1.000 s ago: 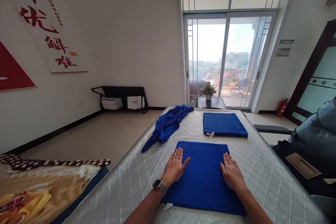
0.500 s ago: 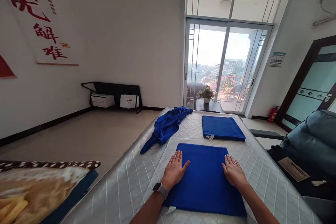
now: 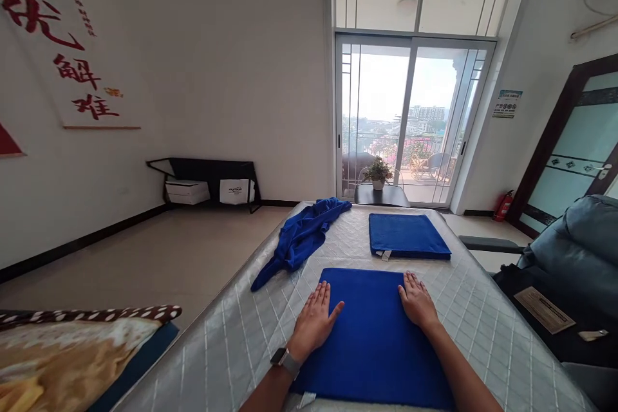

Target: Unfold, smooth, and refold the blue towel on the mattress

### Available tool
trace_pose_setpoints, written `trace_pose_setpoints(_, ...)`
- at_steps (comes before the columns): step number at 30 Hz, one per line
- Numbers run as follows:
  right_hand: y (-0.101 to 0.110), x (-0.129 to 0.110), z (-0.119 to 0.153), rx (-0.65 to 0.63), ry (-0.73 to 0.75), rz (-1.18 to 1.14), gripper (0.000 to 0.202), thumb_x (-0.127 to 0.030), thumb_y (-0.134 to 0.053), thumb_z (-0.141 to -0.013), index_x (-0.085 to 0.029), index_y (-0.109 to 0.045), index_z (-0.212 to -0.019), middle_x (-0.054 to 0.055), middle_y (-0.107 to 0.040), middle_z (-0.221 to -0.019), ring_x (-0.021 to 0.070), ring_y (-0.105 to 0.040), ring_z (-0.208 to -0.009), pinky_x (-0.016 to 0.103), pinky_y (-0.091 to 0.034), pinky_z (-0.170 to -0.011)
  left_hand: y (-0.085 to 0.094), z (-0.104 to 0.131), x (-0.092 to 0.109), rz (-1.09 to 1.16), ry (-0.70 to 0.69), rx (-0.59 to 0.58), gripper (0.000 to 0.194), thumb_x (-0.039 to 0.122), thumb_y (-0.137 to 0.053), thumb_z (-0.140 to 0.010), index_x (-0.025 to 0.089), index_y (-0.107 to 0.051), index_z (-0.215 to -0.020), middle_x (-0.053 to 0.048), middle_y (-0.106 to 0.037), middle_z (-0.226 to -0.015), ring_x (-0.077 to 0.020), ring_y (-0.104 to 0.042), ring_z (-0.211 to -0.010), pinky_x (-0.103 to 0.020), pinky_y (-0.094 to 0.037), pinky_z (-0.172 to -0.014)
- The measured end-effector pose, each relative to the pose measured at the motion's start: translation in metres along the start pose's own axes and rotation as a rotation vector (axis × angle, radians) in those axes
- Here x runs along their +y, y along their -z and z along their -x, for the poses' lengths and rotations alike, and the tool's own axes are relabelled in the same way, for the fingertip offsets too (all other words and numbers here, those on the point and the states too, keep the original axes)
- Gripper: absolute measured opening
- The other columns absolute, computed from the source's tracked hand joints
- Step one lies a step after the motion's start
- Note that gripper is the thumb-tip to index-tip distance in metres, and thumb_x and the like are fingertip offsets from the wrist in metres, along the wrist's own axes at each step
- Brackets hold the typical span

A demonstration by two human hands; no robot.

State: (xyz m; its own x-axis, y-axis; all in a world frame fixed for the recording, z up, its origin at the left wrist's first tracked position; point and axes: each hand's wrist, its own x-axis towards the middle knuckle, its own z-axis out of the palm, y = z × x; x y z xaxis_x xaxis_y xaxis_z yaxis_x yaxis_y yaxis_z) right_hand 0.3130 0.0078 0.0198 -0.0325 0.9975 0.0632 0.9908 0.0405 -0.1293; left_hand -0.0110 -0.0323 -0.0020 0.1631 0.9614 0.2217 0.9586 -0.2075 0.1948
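Sheeting (image 3: 226, 335), silvery and quilted, spreads beneath the near folded cloth (image 3: 371, 341), flat and blue. Beyond that cloth lies a folded blue stack (image 3: 408, 233); beyond it and leftward, crumpled blue fabric (image 3: 302, 238). The left hand (image 3: 311, 320) lies flat on the near folded cloth's left edge, thumb apart; the right hand (image 3: 418, 299) lies flat on its right edge. A white tag (image 3: 307, 398) juts out near its front left corner.

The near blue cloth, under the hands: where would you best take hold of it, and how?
Probably by its left and right edges, coming in from both sides: the near blue cloth lies flat and would likely sag from one corner. The left hand and right hand rest at those edges, palms down.
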Motion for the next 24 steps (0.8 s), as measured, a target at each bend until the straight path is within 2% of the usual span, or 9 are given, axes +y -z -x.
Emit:
trace_pose_setpoints(9, 0.002, -0.002, -0.001, 0.006, -0.019, -0.049, 0.065, -0.04, -0.02, -0.1, -0.008, -0.02, -0.157, 0.009, -0.018, -0.164, 0.0196, -0.011, -0.152, 0.038, -0.008, -0.122, -0.003, -0.002, -0.007, -0.071, -0.042, -0.004, 0.077, 0.064, -0.019, -0.099, 0.012, -0.033, -0.154, -0.014, -0.036, -0.158, -0.0278, -0.028, -0.149, -0.047, -0.029, -0.12)
trace_pose_setpoints(11, 0.002, -0.001, 0.0, 0.012, -0.015, -0.065, 0.065, -0.039, -0.02, -0.1, -0.007, -0.021, -0.157, 0.01, -0.019, -0.164, 0.0202, -0.01, -0.152, 0.039, -0.007, -0.122, 0.003, -0.006, -0.004, -0.111, -0.008, -0.027, 0.083, 0.066, -0.018, -0.097, 0.007, -0.035, -0.153, -0.018, -0.036, -0.158, -0.0298, -0.029, -0.148, -0.047, -0.028, -0.12)
trace_pose_setpoints(13, 0.002, -0.001, 0.0, 0.012, -0.011, -0.078, 0.065, -0.039, -0.021, -0.1, -0.007, -0.022, -0.156, 0.011, -0.018, -0.164, 0.021, -0.01, -0.152, 0.04, -0.007, -0.122, 0.011, -0.015, 0.008, -0.149, 0.06, -0.025, 0.091, 0.07, -0.018, -0.095, 0.0, -0.036, -0.15, -0.023, -0.035, -0.157, -0.0337, -0.029, -0.148, -0.049, -0.028, -0.119)
trace_pose_setpoints(15, 0.003, -0.001, 0.0, 0.009, -0.005, -0.084, 0.064, -0.038, -0.023, -0.1, -0.008, -0.022, -0.156, 0.011, -0.017, -0.164, 0.0214, -0.01, -0.152, 0.04, -0.007, -0.122, 0.018, -0.028, 0.032, -0.158, 0.075, -0.004, 0.095, 0.071, -0.017, -0.094, -0.003, -0.036, -0.149, -0.026, -0.034, -0.156, -0.036, -0.029, -0.147, -0.05, -0.027, -0.119)
trace_pose_setpoints(18, 0.003, 0.0, 0.0, 0.011, 0.001, -0.088, 0.063, -0.037, -0.025, -0.1, -0.008, -0.024, -0.156, 0.011, -0.017, -0.164, 0.0213, -0.009, -0.152, 0.04, -0.007, -0.122, 0.015, -0.048, 0.088, -0.085, -0.079, -0.023, 0.089, 0.068, -0.014, -0.096, 0.001, -0.037, -0.15, -0.023, -0.036, -0.156, -0.0325, -0.029, -0.148, -0.048, -0.027, -0.12)
trace_pose_setpoints(21, 0.001, 0.002, 0.001, 0.016, 0.008, -0.062, 0.062, -0.035, -0.026, -0.1, -0.01, -0.025, -0.156, 0.011, -0.018, -0.164, 0.0213, -0.01, -0.152, 0.04, -0.009, -0.122, -0.002, -0.064, 0.148, 0.053, -0.291, -0.066, 0.076, 0.059, -0.011, -0.101, 0.01, -0.039, -0.151, -0.017, -0.038, -0.157, -0.0266, -0.03, -0.148, -0.045, -0.029, -0.119)
trace_pose_setpoints(24, -0.003, 0.006, 0.002, 0.016, 0.037, -0.013, 0.06, -0.026, -0.026, -0.098, -0.011, -0.025, -0.156, 0.008, -0.017, -0.164, 0.0205, -0.013, -0.152, 0.038, -0.011, -0.122, -0.024, -0.075, 0.187, 0.151, -0.391, -0.042, 0.068, 0.053, -0.012, -0.103, 0.013, -0.036, -0.153, -0.016, -0.039, -0.157, -0.0257, -0.031, -0.148, -0.048, -0.03, -0.118)
